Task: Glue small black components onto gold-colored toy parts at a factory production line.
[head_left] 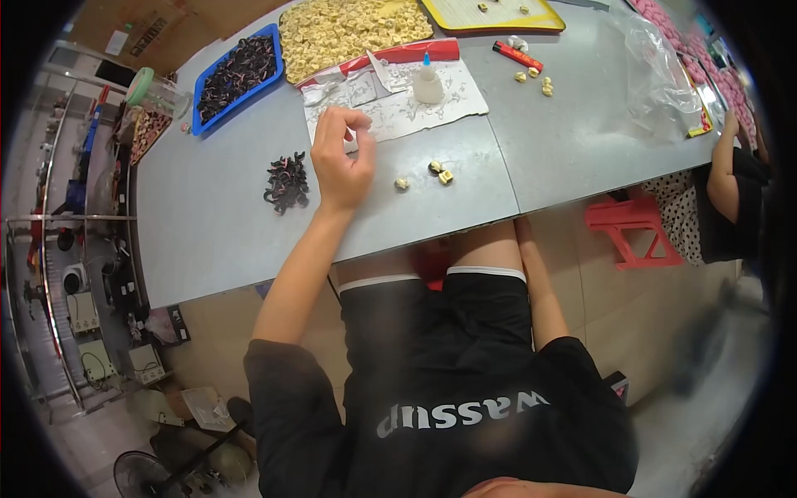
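Black shirt cloth [490,357] lay nearest. By the white sheet's [461,93] near-left edge, the left grip [342,162] curled loosely, contents impossible to tell; the right was hidden. Black strips [286,181] lay nearer-left of the sheet, small pieces [446,177] before it, a bottle [428,87] on it.

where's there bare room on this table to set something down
Bare tabletop lies left of the dark pile, below the blue tray, and between the table seam and plastic bag, towards the front. Crowded: the back, with yellow tray, paper and bottle; around the left grip, between the dark pile and loose pieces.
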Tool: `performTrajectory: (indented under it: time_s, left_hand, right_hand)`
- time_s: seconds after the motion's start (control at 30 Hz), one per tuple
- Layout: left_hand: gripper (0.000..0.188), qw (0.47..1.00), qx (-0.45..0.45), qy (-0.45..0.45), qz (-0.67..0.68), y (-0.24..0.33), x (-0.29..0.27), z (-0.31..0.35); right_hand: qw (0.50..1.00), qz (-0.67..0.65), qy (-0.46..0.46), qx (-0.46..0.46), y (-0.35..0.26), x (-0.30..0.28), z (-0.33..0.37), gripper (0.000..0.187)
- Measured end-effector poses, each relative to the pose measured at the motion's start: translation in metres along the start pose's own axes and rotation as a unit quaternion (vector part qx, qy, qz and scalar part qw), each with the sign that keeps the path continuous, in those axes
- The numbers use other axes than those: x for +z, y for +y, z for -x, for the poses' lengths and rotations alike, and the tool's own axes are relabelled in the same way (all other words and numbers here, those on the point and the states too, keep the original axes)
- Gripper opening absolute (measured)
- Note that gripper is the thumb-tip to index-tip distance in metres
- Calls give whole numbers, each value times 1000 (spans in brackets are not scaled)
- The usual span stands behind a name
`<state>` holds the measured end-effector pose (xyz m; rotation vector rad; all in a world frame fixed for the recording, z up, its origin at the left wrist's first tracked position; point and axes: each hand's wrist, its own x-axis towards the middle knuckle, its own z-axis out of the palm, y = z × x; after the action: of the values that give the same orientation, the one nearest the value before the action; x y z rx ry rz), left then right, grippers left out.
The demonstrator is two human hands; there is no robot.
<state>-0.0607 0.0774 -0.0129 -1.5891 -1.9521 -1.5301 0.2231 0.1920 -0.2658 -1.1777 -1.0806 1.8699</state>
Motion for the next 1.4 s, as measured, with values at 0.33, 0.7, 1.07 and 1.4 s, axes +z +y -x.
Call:
performTrajectory:
  time_s: [0.33, 0.7, 1.07, 1.4]
  left_hand:
    - [5, 998, -40, 8, 55, -1, -2, 1]
    - [10, 998, -56, 16, 18, -4, 0, 7]
    - [10, 999, -4, -38, -39, -3, 0, 10]
    - [10, 996, 37, -60, -62, -3, 1, 9]
  right_hand:
    - [922, 385, 22, -7, -8, -54, 29, 24]
    - [659, 673, -268, -202, -57, 60, 99, 16]
    - [910, 272, -309, -54, 64, 194, 84, 41]
    - [803, 423, -370, -199, 122, 211, 75, 47]
